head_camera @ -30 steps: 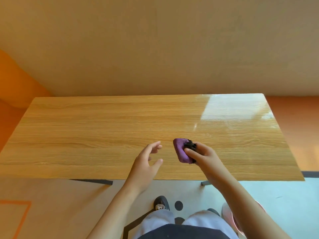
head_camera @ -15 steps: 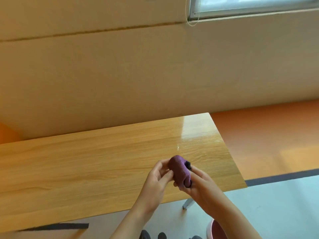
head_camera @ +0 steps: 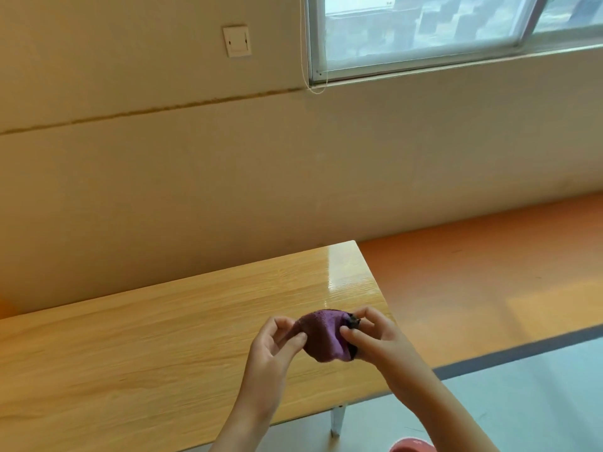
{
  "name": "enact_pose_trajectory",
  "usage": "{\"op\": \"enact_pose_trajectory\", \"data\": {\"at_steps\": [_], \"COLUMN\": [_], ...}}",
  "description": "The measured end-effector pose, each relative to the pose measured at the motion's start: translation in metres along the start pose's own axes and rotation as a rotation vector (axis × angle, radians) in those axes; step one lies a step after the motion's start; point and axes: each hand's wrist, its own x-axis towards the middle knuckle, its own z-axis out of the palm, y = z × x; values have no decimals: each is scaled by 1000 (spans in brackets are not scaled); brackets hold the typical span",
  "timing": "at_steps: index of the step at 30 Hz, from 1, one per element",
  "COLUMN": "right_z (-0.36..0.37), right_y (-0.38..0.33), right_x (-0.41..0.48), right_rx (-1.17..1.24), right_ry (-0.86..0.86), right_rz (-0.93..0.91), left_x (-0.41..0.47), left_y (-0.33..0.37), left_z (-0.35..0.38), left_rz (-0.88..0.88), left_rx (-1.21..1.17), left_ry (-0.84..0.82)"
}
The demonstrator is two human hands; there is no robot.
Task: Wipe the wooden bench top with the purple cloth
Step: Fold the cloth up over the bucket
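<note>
The purple cloth (head_camera: 324,336) is bunched and held in the air just above the right end of the wooden bench top (head_camera: 163,337). My left hand (head_camera: 277,350) pinches its left edge between thumb and fingers. My right hand (head_camera: 372,334) pinches its right side, where a small black tag or loop shows. The cloth is stretched a little between both hands and does not touch the wood.
The bench stands against a beige wall (head_camera: 293,164) with a light switch (head_camera: 237,40) and a window (head_camera: 456,31) above. Its right end drops to an orange floor strip (head_camera: 489,282). A metal bench leg (head_camera: 337,419) and a pink object (head_camera: 412,446) are below.
My left hand came over and took hold of the cloth, which is now spread wider between both hands. The view has tilted up and to the right, showing the window.
</note>
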Motion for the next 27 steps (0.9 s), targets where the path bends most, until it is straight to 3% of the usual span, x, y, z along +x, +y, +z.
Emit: {"op": "enact_pose_trajectory", "data": {"at_steps": [7,13,18,23,27], "right_z": [-12,-6,6,6,6], "right_y": [-14,-10,5,2,2], "right_x": [8,11,14,14,13], "right_rx": [-243,-345,-381,-253,-373], "right_ry": [92,220,281,162,138], "right_rz": [-219,-281,-245,-64,-26], "left_x": [19,36,44,41,45], "left_y": [23,33,31,37,39], "left_z": [-13,-30,-41,-32,-34], "left_rz": [85,106,88,92,44], "left_rx": [139,216,208,139,132], "left_ry": [-132,-172,-143,-280,-409]}}
